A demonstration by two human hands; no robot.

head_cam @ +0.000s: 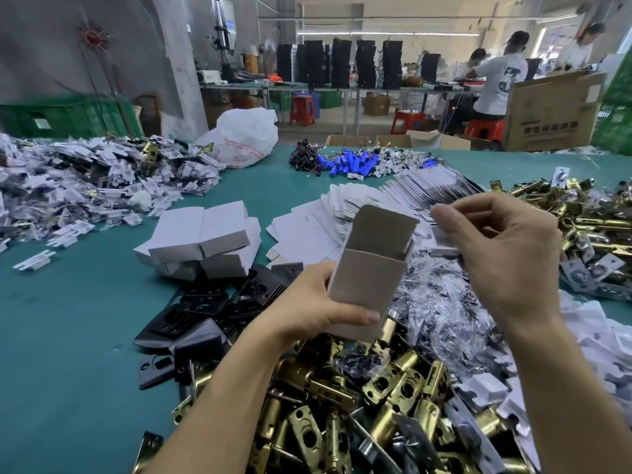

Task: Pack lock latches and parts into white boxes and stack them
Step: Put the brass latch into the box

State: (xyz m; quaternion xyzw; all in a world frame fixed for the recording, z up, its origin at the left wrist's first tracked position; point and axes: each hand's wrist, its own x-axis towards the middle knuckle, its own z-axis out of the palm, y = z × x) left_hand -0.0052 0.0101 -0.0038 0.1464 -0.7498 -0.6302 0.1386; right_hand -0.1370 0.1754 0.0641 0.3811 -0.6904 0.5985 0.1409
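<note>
Head view (the only view).

The left hand [307, 309] grips an open white box [369, 268] round its lower half, with the thumb across the front face. The box is held upright above the near-middle of the bench [68, 336], its long axis vertical and its mouth up. The top flap stands open on the far side. No contents can be seen from this angle, so the box is probably unfilled.

The right hand [506, 254] is at flap height, just right of the box and apart from it. Its fingers [444, 213] are curled in, thumb and forefinger tips close together. Something white shows beneath them. I cannot tell whether it is pinched or belongs to the pile behind.

Key relation: the brass latches [342, 405] are heaped directly below the box, toward the near edge. The right hand does not carry the box, so it is the likelier one for the pick. A latch would need turning end-on to match the box's long axis, then lowering into the mouth.

Around:
- Clear bags of small parts [444, 302] lie under the right hand.
- Black plates [205, 309] lie left of the left wrist.
- A stack of closed white boxes [205, 241] sits beyond the plates, mid-bench — probably the stacking spot, on the left hand's side.
- Flat box blanks [342, 217] are fanned out behind the held box.

Obstruction: the flap is on the far side, so entry from above or from the right looks clear.
</note>
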